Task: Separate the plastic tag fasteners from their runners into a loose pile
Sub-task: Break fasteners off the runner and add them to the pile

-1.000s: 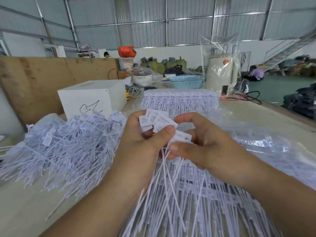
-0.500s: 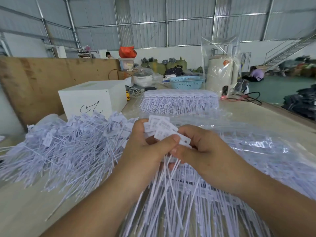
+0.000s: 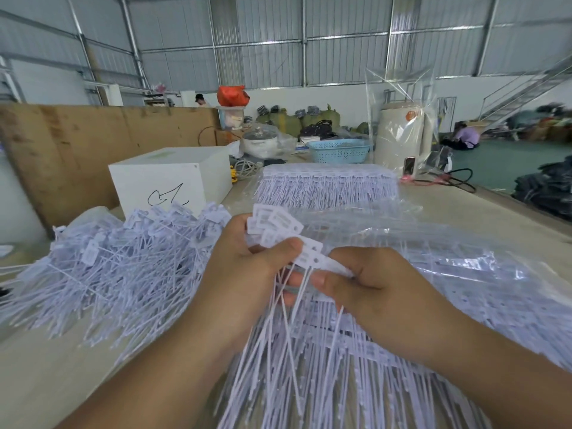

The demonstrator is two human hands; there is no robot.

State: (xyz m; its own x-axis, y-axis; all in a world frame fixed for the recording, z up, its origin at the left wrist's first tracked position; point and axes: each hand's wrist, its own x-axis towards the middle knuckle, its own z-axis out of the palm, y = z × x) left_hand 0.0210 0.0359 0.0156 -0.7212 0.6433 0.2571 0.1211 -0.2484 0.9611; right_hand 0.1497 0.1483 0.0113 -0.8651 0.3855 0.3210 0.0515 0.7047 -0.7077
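Bright, even daylight fills the hall, soft and nearly shadowless over the desk point(image 3: 37, 376). The wide lens bends the wall panels and stairs point(image 3: 526, 88) at the edges. Far right corners smear with blur; glare streaks the clear plastic bag point(image 3: 399, 97).

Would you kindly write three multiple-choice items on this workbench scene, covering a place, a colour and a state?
1. Where is the loose pile of fasteners?
A. left of the hands
B. inside the basket
C. on the white box

2. What colour is the basket?
A. red
B. light blue
C. black

3. What is the left hand doing?
A. lying flat on the table
B. pointing at the kettle
C. gripping a bunch of fasteners

Answers: 1 A, the pile spreads beside the left wrist. 2 B, its perforated wall is pale blue. 3 C, thumb and fingers curl round the tag heads.
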